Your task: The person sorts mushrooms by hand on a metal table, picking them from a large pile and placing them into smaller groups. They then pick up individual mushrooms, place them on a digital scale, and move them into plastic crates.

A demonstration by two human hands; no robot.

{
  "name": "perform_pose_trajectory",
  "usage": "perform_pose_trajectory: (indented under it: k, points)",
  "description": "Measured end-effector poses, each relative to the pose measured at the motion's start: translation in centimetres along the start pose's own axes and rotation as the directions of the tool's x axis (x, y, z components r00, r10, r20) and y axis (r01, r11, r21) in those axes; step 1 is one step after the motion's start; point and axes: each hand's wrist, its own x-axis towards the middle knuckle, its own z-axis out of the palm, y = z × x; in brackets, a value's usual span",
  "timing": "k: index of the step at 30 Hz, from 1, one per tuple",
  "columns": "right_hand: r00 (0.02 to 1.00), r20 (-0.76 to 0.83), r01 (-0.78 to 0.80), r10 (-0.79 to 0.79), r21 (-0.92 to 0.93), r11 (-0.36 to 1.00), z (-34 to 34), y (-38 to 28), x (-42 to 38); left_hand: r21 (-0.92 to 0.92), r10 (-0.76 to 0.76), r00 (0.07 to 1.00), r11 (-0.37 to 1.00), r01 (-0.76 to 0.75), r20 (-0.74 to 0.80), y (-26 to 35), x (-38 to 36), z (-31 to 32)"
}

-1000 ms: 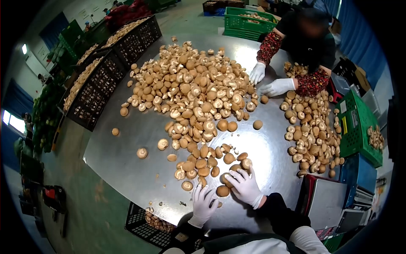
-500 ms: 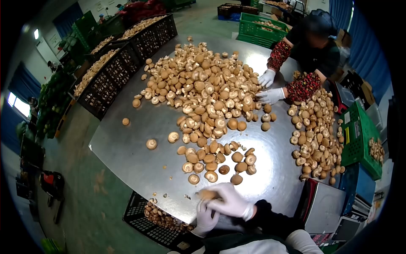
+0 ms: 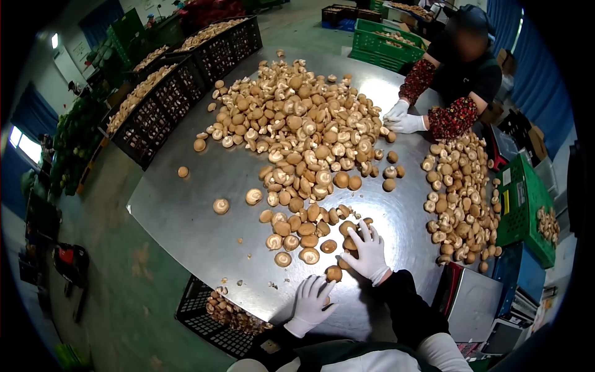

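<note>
Both hands wear white gloves over the metal table. My left hand is near the front edge, fingers spread, with a mushroom partly visible by its fingers. My right hand lies with spread fingers over a few mushrooms at the right of the small near group. A single brown mushroom sits between the two hands. Beyond them spreads a large pile of brown mushrooms. Whether either palm holds something is hidden.
A co-worker in white gloves stands at the back right by a second mushroom pile. Black crates line the left edge. A black crate sits below the front edge, a green crate at right.
My hands were together near the front edge around a blurred mushroom. Now they are apart, the right one reaching forward onto mushrooms. The co-worker's hands have come closer together.
</note>
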Motion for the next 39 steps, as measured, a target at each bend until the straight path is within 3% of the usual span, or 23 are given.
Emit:
perform_pose_trajectory:
  k: [6, 8, 10, 12, 14, 16, 18, 20, 21, 22, 23, 24, 25, 26, 27, 28, 29, 31, 32, 34, 37, 38, 39]
  points:
    - [0.997, -0.075, -0.017, 0.019, 0.025, 1.000, -0.9, 0.7, 2.7, 0.072, -0.025, 1.000, 0.997, 0.025, -0.001, 1.1, 4.0, 1.8]
    - [0.998, -0.001, -0.056, 0.056, 0.031, 0.998, -0.7, -0.2, 3.9, 0.029, -0.025, 0.999, 0.999, 0.024, 0.039, 0.9, 5.1, 2.3]
    - [0.996, 0.010, -0.088, 0.088, -0.025, 0.996, 0.0, -1.2, 4.5, 0.059, 0.009, 0.999, 0.998, -0.006, -0.054, 1.2, 5.5, 2.0]
    - [0.998, 0.003, -0.060, 0.060, -0.037, 0.997, 0.6, -1.6, 4.2, 0.033, -0.087, 0.996, 0.996, 0.086, 0.030, 1.4, 5.0, 1.9]
    - [0.993, 0.115, 0.002, -0.001, -0.010, 1.000, 0.1, -1.2, 3.5, 0.051, -0.081, 0.996, 0.995, 0.080, 0.024, 1.4, 3.8, 1.5]
    - [0.997, 0.035, 0.064, -0.064, 0.006, 0.998, 0.3, 0.0, 2.8, 0.116, -0.055, 0.998, 0.992, 0.055, -0.001, 1.4, 2.4, 1.3]
    - [0.995, -0.097, 0.039, -0.027, 0.122, 0.992, 0.2, 1.1, 2.6, 0.106, -0.039, 0.999, 0.994, 0.039, -0.004, 1.0, 1.5, 1.5]
    - [0.958, -0.262, 0.006, 0.119, 0.433, 0.902, -0.6, 1.8, 2.7, -0.038, -0.090, 0.996, 0.995, 0.090, 0.001, 0.5, 1.4, 1.7]
    - [0.930, -0.253, -0.047, 0.265, 0.634, 0.772, 1.2, 3.0, 2.4, -0.115, -0.120, 0.993, 0.986, 0.119, -0.008, 0.3, 1.6, 1.6]
    - [0.890, -0.215, -0.076, 0.402, 0.800, 0.596, 1.4, 3.2, 2.4, -0.122, -0.104, 0.995, 0.987, 0.103, -0.005, 0.0, 1.9, 1.5]
    - [0.838, -0.021, -0.137, 0.546, 0.959, 0.247, 1.3, 3.7, 1.7, -0.250, -0.182, 0.983, 0.954, 0.167, -0.036, -0.4, 2.1, 1.5]
    - [0.804, 0.035, -0.109, 0.593, 0.990, 0.089, 1.0, 4.2, 1.6, -0.378, -0.263, 0.964, 0.898, 0.225, -0.051, -0.5, 2.4, 1.5]
    - [0.878, 0.290, -0.138, 0.381, 0.915, -0.380, 0.3, 5.1, 0.4, -0.580, -0.422, 0.906, 0.728, 0.365, 0.040, -0.6, 2.7, 1.6]
    - [0.912, 0.405, -0.225, 0.063, 0.624, -0.748, -0.5, 5.9, -1.1, -0.783, -0.558, 0.771, 0.313, 0.537, 0.306, -0.5, 2.5, 1.5]
    - [0.797, 0.537, -0.202, 0.276, 0.668, -0.716, -2.5, 4.6, -1.1, -0.854, -0.512, 0.760, 0.091, 0.512, 0.400, -0.6, 2.9, 0.7]
    - [0.805, 0.585, -0.203, 0.099, 0.428, -0.881, -3.0, 4.7, -1.9, -0.868, -0.450, 0.750, -0.138, 0.477, 0.484, -0.6, 3.3, 0.0]
    - [0.802, 0.596, -0.224, 0.028, 0.343, -0.912, -3.3, 4.2, -2.7, -0.861, -0.442, 0.748, -0.138, 0.489, 0.496, -0.3, 3.9, -0.3]
    - [0.823, 0.559, -0.293, -0.101, 0.266, -0.918, -2.9, 3.2, -4.4, -0.803, -0.310, 0.787, -0.476, 0.358, 0.534, 0.5, 5.1, -1.1]
    - [0.827, 0.538, -0.324, -0.162, 0.221, -0.920, -2.7, 2.8, -5.2, -0.801, -0.311, 0.782, -0.474, 0.365, 0.540, 1.0, 5.8, -1.8]
    - [0.841, 0.502, -0.347, -0.201, 0.215, -0.913, -2.3, 2.5, -6.0, -0.697, -0.251, 0.751, -0.621, 0.359, 0.610, 2.1, 7.3, -2.7]
    - [0.870, 0.460, -0.203, -0.175, 0.012, -0.979, -5.0, 4.1, -5.9, -0.633, -0.188, 0.770, -0.700, 0.331, 0.610, 2.3, 7.6, -2.6]
    - [0.879, 0.463, -0.113, -0.113, -0.027, -0.993, -6.4, 6.0, -5.4, -0.611, -0.159, 0.779, -0.719, 0.330, 0.607, 2.2, 7.6, -2.6]
    - [0.913, 0.408, -0.018, 0.021, 0.090, -0.996, -7.5, 8.1, -5.1, -0.618, -0.151, 0.778, -0.705, 0.347, 0.610, 2.0, 7.4, -2.5]
